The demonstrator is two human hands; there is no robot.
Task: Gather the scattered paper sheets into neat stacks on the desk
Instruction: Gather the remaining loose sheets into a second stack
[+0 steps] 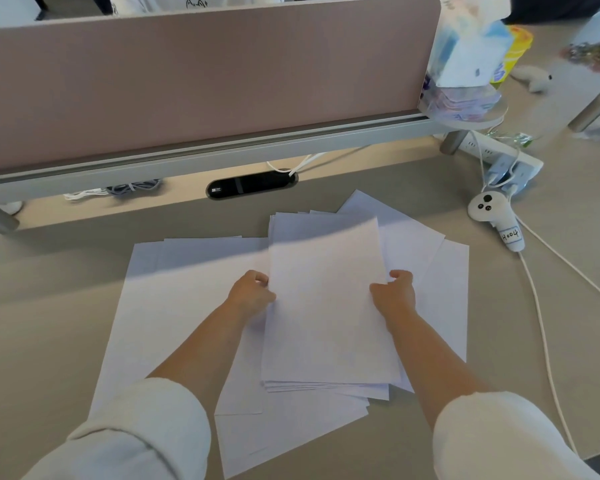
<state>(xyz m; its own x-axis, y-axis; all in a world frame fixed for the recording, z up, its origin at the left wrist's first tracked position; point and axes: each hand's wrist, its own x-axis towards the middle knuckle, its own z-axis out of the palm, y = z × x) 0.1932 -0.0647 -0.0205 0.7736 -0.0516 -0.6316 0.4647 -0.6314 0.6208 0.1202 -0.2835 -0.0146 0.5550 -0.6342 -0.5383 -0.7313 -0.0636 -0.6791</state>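
A stack of white paper sheets (326, 306) sits at the middle of the beige desk (49, 306), its edges roughly lined up. My left hand (252, 294) grips the stack's left edge with curled fingers. On the opposite edge my right hand (395, 292) holds the stack, thumb on top. More loose white sheets lie spread under and around it: a wide spread to the left (174, 299), some fanned out to the right (444, 289) and some toward me (291, 427).
A pink divider panel (205, 81) on a grey rail closes off the desk's far side, with a black cable port (252, 185) below it. At right lie a white controller (496, 216), a white power strip (492, 154), trailing white cables (541, 323) and tissue packs (471, 57).
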